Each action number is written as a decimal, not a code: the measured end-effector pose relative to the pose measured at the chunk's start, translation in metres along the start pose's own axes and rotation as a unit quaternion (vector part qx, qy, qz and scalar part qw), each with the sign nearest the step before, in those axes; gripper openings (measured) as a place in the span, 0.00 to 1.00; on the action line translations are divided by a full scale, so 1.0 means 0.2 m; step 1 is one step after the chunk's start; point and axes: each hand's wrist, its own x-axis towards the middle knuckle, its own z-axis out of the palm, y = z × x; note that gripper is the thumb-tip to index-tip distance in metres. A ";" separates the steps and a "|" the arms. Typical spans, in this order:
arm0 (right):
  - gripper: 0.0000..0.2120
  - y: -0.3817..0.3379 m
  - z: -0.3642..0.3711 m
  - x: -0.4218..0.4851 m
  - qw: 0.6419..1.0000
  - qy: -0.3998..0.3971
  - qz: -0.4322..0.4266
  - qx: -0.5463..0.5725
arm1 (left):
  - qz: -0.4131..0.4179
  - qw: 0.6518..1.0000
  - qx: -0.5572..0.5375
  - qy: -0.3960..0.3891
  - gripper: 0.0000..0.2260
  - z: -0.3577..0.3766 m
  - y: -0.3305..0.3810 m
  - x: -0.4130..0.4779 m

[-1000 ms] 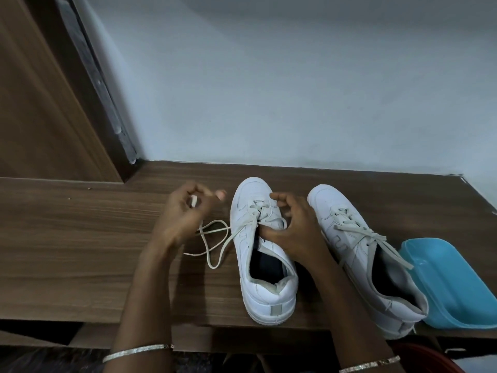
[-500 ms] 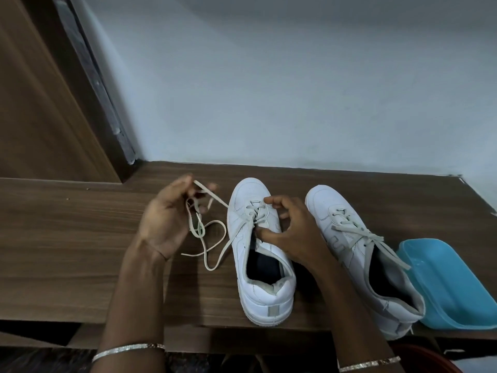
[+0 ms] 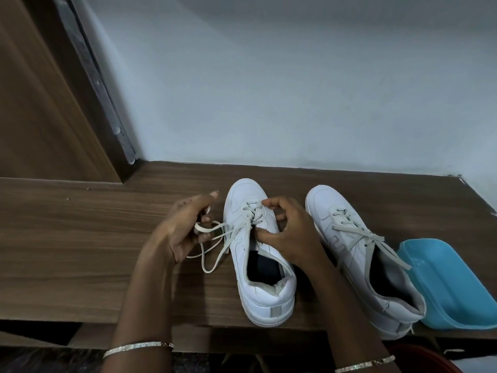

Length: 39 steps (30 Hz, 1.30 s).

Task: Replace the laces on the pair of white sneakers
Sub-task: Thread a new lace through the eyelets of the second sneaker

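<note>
left hand [image 3: 185, 227] gripped the loose lace [image 3: 215, 244] in curled fingers; right hand [image 3: 291, 234] pinched the left sneaker [image 3: 258, 251] lacing on the worktop [image 3: 80, 251].

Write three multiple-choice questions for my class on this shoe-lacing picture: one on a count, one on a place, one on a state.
1. How many sneakers stand on the table?
A. one
B. two
C. three

2. Where is the tray?
A. left of both sneakers
B. between them
C. right of both

3. What is the left hand doing?
A. lying flat on the table
B. holding a lace
C. lifting the tray

Answers:
1 B: two white ones stand side by side.
2 C: the blue tray lies just past the right-hand sneaker.
3 B: its fingers curl round loops of lace that run from the left-hand sneaker.
</note>
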 end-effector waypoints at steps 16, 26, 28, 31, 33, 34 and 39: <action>0.25 0.02 0.03 0.01 0.998 0.055 0.021 0.007 | 0.079 0.949 0.298 -0.062 0.12 -0.08 -0.06 0.02; 0.25 0.03 0.03 0.02 0.996 0.078 0.032 -0.002 | 0.166 0.907 0.367 -0.121 0.03 0.02 -0.10 0.08; 0.25 0.03 0.03 0.02 0.996 0.077 0.034 0.000 | 0.127 0.924 0.328 -0.151 0.05 0.01 -0.09 0.06; 0.23 0.03 0.03 0.02 0.996 0.083 0.038 0.001 | 0.099 0.953 0.228 -0.175 0.07 0.02 -0.06 0.03; 0.22 0.03 0.03 0.02 0.995 0.086 0.040 0.000 | 0.083 0.960 0.185 -0.193 0.06 0.02 -0.05 0.00; 0.22 0.03 0.03 0.02 0.996 0.084 0.042 0.000 | 0.085 0.962 0.174 -0.195 0.05 0.01 -0.05 0.00; 0.23 0.01 0.01 0.02 0.998 0.053 0.039 0.010 | 0.144 0.983 0.033 -0.108 0.07 -0.05 0.01 0.00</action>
